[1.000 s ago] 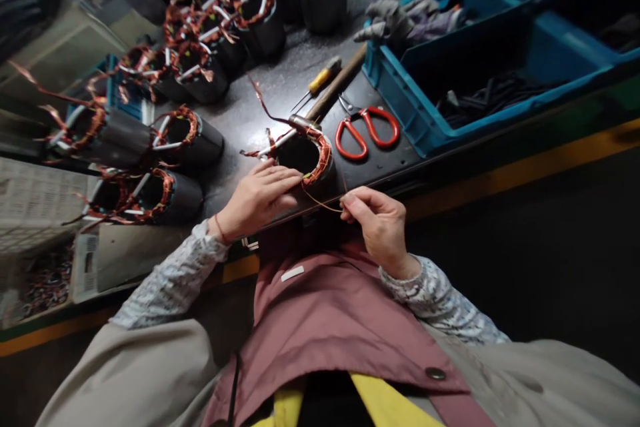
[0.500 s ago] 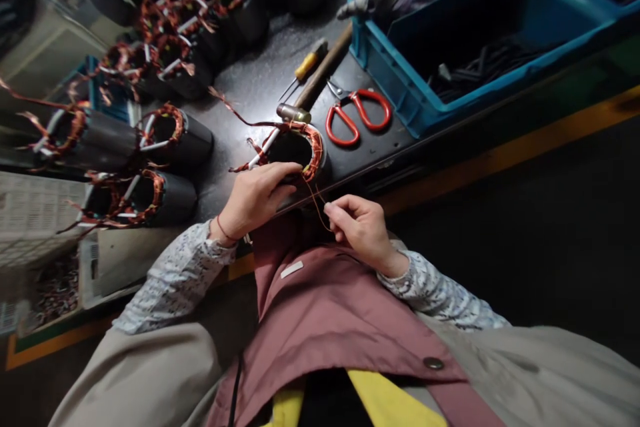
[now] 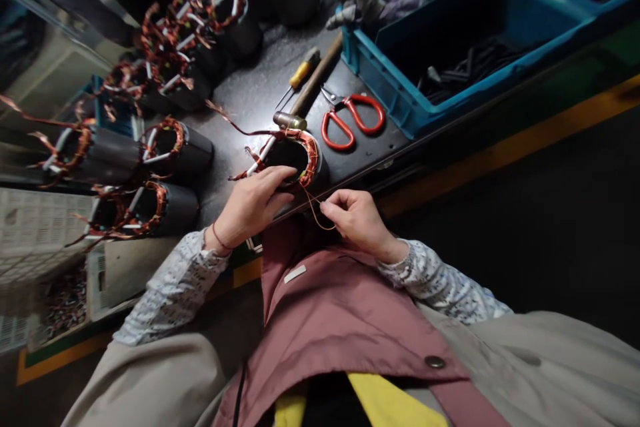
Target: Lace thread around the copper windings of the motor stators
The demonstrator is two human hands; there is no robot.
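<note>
A motor stator (image 3: 320, 161) with a ring of laced copper windings stands near the bench's front edge, a white sleeve and brown leads at its left. My left hand (image 3: 253, 203) is at its near rim, fingers over the winding and into the bore, thumb apart on the near side; the fingertips are partly hidden. Just right of it, my right hand (image 3: 357, 219) is closed in a pinch on a thin orange-brown thread (image 3: 316, 217), which runs from the winding and hangs in a loop. Whether a needle is also in the pinch I cannot make out.
Red-handled scissors (image 3: 353, 121), a hammer (image 3: 316, 77) and a yellow-handled tool (image 3: 301, 73) lie behind the stator. A blue bin (image 3: 385, 87) holds dark pieces, with gloves (image 3: 380, 3) on its edge. Several other stators (image 3: 173, 210) stand left and behind.
The view has shifted slightly. My right hand has moved a little closer to the stator, and the thread's loop hangs wider. My left hand stays at the rim.
</note>
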